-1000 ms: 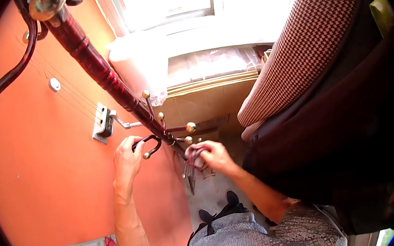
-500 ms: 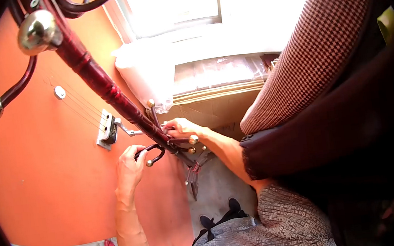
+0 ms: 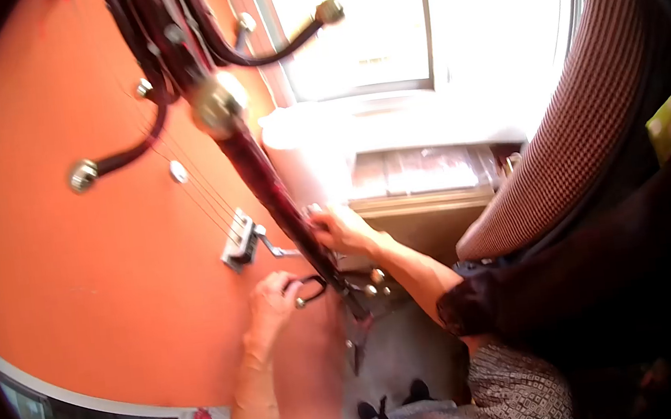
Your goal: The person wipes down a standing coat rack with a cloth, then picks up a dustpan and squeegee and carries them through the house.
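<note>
Left hand (image 3: 273,299) on the lower hook (image 3: 302,301), left of the coat-stand pole (image 3: 270,185); right hand (image 3: 341,229) against the pole, farther up it, on the right side; wall (image 3: 112,266) left of left hand, crank winder (image 3: 241,241) mounted on it just above that hand; window (image 3: 350,32) beyond both hands; cardboard box (image 3: 423,223) right of right hand, below the window; floor (image 3: 395,350) beneath both hands.

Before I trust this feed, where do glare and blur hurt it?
Head view: the window is blown out to white; head view: the right hand and dark red pole look soft, probably from motion; head view: both left corners fall to black.
</note>
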The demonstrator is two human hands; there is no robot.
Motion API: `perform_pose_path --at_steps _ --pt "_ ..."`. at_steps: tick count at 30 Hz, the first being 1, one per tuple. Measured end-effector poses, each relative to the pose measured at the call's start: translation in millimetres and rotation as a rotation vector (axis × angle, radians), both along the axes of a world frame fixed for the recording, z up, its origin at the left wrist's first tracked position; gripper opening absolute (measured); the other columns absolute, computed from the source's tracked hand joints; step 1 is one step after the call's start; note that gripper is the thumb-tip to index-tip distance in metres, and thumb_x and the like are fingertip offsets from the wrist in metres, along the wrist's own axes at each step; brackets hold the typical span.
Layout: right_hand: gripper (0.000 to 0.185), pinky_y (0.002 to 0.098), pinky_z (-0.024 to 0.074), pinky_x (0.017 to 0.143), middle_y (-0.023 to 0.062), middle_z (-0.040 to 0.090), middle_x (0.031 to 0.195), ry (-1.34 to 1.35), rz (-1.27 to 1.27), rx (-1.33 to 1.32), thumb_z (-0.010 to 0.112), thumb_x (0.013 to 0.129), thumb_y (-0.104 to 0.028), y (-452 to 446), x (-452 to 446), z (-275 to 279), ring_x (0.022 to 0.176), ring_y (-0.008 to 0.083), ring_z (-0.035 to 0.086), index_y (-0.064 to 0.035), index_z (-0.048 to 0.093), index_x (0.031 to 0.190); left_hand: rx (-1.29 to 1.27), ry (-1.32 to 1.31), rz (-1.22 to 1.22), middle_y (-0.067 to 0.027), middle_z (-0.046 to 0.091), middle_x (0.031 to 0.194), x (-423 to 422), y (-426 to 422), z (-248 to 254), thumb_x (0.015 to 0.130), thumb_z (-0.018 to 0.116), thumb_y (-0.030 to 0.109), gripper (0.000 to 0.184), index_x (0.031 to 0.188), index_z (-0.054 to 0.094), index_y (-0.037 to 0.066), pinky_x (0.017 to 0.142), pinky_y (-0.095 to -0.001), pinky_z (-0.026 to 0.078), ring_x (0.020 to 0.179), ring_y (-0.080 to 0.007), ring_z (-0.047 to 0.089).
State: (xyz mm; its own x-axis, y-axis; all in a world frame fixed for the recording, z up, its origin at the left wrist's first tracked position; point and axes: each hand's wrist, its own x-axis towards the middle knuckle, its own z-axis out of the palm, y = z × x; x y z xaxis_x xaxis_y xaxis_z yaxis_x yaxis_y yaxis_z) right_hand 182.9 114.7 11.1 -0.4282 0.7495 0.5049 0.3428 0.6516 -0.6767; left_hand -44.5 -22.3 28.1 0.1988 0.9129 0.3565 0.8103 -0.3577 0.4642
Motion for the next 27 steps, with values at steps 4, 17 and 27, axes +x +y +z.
perform_pose_path --at_steps 4,17,27 --pt "0.021 0.0407 0.0565 0.081 0.0189 0.075 0.094 0.096 0.255 -0.240 0.067 0.094 -0.014 -24 21 -18 0.088 0.0278 0.073 -0.0053 0.074 0.111 -0.069 0.006 0.060 -0.0112 0.073 0.096 7 -7 15 0.093 0.074 0.023 0.016 0.100 0.075 0.009 0.079 -0.0439 0.056 0.090 -0.0354 0.070" --pt "0.032 0.0266 0.0557 0.067 0.0025 0.076 0.095 0.496 0.379 -1.057 0.059 0.106 -0.032 29 24 9 0.077 0.0103 0.068 -0.0044 0.071 0.117 -0.078 -0.049 0.044 -0.0109 0.074 0.096 9 -3 10 0.092 0.074 0.019 0.015 0.101 0.074 0.007 0.076 -0.0421 0.056 0.088 -0.0327 0.073" --pt "0.028 0.0286 0.0510 0.060 0.0022 0.072 0.080 0.305 0.162 -0.863 0.071 0.099 -0.032 29 14 20 0.065 0.0105 0.063 -0.0043 0.075 0.096 -0.073 -0.040 0.046 -0.0120 0.075 0.096 9 -4 8 0.091 0.076 0.019 0.016 0.101 0.075 0.006 0.075 -0.0404 0.056 0.086 -0.0316 0.073"
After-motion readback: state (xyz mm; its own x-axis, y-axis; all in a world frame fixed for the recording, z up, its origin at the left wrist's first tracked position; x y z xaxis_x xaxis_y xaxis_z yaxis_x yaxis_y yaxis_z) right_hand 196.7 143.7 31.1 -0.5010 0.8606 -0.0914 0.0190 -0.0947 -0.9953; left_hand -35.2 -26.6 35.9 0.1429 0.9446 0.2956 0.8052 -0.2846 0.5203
